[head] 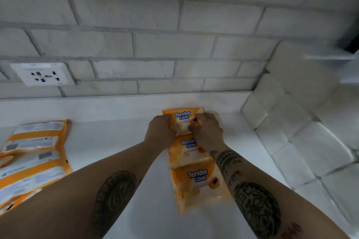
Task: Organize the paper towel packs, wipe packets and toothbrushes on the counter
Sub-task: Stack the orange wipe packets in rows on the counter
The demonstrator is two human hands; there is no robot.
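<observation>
Gripping the far wipe packet (182, 115) from both sides, I have my left hand (161, 133) curled round its left edge and my right hand (207, 132) curled round its right edge, fingers bent and pressed onto the orange wrapper. This packet lies near the back edge of the counter (116, 132), just short of the brick wall (155, 48). It heads a row of three that runs from the back edge towards me. The middle wipe packet (187, 153) touches it and is partly hidden under my right wrist. The near wipe packet (198, 184) comes last, label up, overlapped at its far end by the middle one.

At the counter's left edge lies a pile of wipe packets (35, 153), printed backs upward and overlapping each other. Along the right edge the white paper towel packs (303, 132) are stacked in rows, reaching into the back right corner. A wall socket (41, 73) sits in the wall above the back left part.
</observation>
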